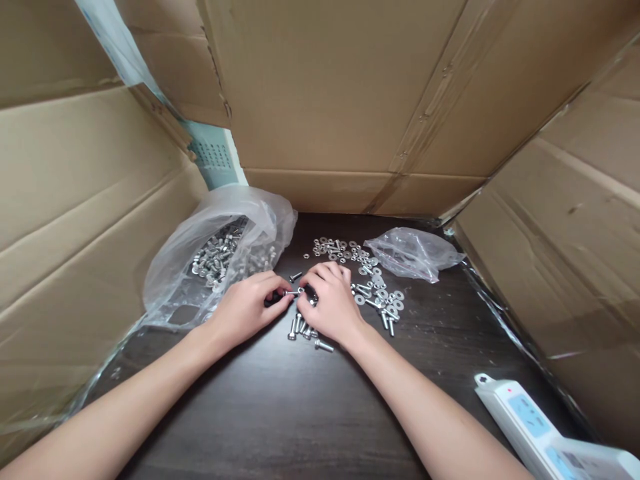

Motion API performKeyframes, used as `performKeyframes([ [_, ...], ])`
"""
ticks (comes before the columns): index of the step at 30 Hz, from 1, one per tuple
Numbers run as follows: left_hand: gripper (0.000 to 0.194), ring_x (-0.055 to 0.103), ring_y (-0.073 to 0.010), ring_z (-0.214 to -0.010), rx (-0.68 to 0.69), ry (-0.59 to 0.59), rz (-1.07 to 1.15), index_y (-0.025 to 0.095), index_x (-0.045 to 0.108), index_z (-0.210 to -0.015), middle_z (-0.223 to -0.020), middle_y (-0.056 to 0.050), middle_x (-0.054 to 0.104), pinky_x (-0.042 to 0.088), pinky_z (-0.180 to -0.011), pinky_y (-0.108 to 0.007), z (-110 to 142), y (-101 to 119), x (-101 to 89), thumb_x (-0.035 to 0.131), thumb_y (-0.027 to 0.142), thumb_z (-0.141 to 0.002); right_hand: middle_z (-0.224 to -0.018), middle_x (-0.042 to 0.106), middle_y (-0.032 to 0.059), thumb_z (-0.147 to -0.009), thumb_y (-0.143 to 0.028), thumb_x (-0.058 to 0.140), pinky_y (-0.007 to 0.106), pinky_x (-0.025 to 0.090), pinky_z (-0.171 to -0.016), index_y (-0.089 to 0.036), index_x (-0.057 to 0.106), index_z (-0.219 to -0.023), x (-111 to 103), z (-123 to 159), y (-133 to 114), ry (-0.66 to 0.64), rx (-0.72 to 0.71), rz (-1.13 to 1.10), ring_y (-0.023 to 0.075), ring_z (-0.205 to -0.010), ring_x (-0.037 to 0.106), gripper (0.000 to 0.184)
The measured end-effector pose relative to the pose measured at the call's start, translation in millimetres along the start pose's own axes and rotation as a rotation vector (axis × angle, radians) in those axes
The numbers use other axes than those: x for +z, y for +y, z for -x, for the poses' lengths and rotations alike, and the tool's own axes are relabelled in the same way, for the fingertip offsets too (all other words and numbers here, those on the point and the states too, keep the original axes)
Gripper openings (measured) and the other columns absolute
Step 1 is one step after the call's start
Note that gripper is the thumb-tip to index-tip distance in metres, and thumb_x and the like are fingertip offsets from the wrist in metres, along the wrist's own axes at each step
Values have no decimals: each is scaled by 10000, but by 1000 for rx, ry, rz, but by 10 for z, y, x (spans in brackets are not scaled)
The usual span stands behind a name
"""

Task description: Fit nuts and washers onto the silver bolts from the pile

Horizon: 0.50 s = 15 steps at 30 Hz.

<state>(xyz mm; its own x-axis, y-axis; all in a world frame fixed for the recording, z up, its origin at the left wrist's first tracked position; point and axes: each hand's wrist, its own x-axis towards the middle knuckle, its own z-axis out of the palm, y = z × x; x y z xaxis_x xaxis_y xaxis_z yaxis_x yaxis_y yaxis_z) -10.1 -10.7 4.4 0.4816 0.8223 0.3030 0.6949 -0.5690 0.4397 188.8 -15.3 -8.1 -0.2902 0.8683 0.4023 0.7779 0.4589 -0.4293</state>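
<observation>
Two hands meet mid-table: our left hand and right hand pinch one small bolt between fingertips, a few assembled bolts lying beneath, many loose washers still waiting beside.

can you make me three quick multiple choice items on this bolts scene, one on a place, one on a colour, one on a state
1. Where does the big bag of bolts lie?
A. left of the hands
B. right of the hands
C. on the power strip

2. What colour is the tabletop?
A. white
B. dark brown
C. green

3. How is the small plastic bag at the right?
A. packed full of bolts
B. nearly empty and crumpled
C. held in a hand

Answers:
1 A, it sits beside the left hand.
2 B, dark wood grain shows between the arms.
3 B, it lies flat and slack beyond the loose washers, away from the right hand.
</observation>
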Motion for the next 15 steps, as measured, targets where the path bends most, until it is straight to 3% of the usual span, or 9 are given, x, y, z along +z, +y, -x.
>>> performKeyframes([
  [9, 171, 646, -166, -745, -6, -5, -4, 209, 729, -982, -863, -18, 698, 472, -673, -268, 6, 3, -3, 601, 321, -964, -965, 713, 42, -880, -208, 623, 410, 344, -939, -208, 674, -860, -31, 0, -17, 26, 0, -13, 239, -1042, 577, 55],
  [15, 189, 653, -166, -743, -11, -1, 20, 213, 734, -959, -864, -24, 708, 482, -672, -268, 4, -3, -16, 599, 345, -964, -850, 690, 31, -919, -214, 503, 374, 423, -868, -218, 605, -823, -141, -29, -77, 347, 103, -198, 206, -875, 610, 139],
])
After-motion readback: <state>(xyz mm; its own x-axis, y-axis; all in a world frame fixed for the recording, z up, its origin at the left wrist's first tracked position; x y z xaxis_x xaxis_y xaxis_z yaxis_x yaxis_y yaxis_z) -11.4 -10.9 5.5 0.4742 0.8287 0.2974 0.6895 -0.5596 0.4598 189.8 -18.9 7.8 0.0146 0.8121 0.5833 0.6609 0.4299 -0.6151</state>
